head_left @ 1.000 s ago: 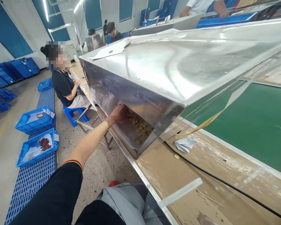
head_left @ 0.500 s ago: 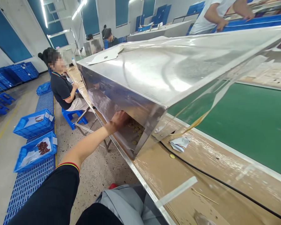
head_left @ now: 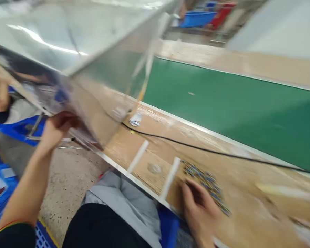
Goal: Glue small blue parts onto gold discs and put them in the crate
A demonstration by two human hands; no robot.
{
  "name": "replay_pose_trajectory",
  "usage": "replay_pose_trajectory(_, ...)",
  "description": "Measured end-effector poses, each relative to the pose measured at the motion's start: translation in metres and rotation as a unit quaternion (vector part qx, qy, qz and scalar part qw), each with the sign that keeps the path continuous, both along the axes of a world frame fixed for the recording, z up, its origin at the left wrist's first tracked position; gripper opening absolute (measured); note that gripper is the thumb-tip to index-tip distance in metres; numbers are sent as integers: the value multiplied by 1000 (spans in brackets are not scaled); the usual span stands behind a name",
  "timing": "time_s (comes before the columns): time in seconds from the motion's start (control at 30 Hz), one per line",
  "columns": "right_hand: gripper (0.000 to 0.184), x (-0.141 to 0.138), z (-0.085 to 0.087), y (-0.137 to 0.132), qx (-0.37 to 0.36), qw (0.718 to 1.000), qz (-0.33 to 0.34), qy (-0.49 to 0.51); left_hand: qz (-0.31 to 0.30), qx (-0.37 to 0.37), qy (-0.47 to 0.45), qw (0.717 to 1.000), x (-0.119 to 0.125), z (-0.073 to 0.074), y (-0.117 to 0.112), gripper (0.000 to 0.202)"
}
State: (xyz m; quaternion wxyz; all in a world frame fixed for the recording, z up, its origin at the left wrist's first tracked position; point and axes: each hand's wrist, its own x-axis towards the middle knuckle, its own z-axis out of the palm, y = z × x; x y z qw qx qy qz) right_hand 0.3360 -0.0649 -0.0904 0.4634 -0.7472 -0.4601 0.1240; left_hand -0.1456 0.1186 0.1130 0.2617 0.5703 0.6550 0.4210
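my short left sleeve [head_left: 14, 237] is black, edged with a thin band [head_left: 14, 221] of red and yellow. my shirt front [head_left: 103, 229] is black too; below it hangs light grey cloth [head_left: 122, 203], loose and creased.

Hood [head_left: 100, 31], smooth glossy metal; belt [head_left: 235, 110], smooth and matt; tabletop [head_left: 248, 179], glossy in patches; grey garment [head_left: 121, 199], matt cloth; small pieces [head_left: 208, 182], finish blurred.

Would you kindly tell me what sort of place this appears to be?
Probably a factory workshop: a long green strip, perhaps a conveyor belt, runs beside the workbench, and a pile of small parts lies by the right hand.
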Motion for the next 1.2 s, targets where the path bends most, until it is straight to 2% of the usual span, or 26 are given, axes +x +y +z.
replay_pose_trajectory(0.07,37,-1,-5,0,5,1000,-6,13,-122,-81,4,989,-9,-21,-30,24)
replay_pose_trajectory(0.13,36,0,-8,4,1,999,-3,38,-220,-150,-81,960,-2,-48,-59,12)
replay_pose_trajectory(0.17,36,1,-7,6,-1,999,-4,50,-270,-200,-123,934,11,-62,-72,13)
replay_pose_trajectory(0.23,35,0,-5,7,-5,998,-8,64,-315,-268,-179,892,51,-86,-95,16)
replay_pose_trajectory(0.3,34,-1,-2,5,-5,998,-13,67,-308,-298,-229,874,99,-105,-106,22)
replay_pose_trajectory(0.37,33,-1,1,3,-4,998,-12,67,-294,-307,-295,856,139,-122,-107,30)
replay_pose_trajectory(0.43,31,-1,3,1,-5,998,-5,68,-271,-292,-342,851,165,-136,-104,37)
replay_pose_trajectory(0.5,31,-2,5,0,-7,998,-6,67,-257,-273,-362,854,177,-147,-103,39)
replay_pose_trajectory(0.63,28,-4,13,-2,-19,1000,-7,2,-244,-260,-361,862,182,-159,-103,37)
replay_pose_trajectory(0.73,21,-5,23,0,-24,994,37,-95,-250,-243,-329,878,183,-163,-103,34)
replay_pose_trajectory(0.83,19,-9,31,3,-29,988,61,-137,-260,-227,-305,888,184,-166,-102,32)
replay_pose_trajectory(0.9,18,-13,36,5,-30,991,53,-120,-263,-219,-298,891,184,-168,-101,31)
replay_pose_trajectory(1.03,19,-27,45,8,-31,999,38,-7,-273,-214,-287,893,183,-170,-102,31)
replay_pose_trajectory(1.2,11,-45,55,23,21,996,86,18,-267,-211,-273,900,183,-168,-104,30)
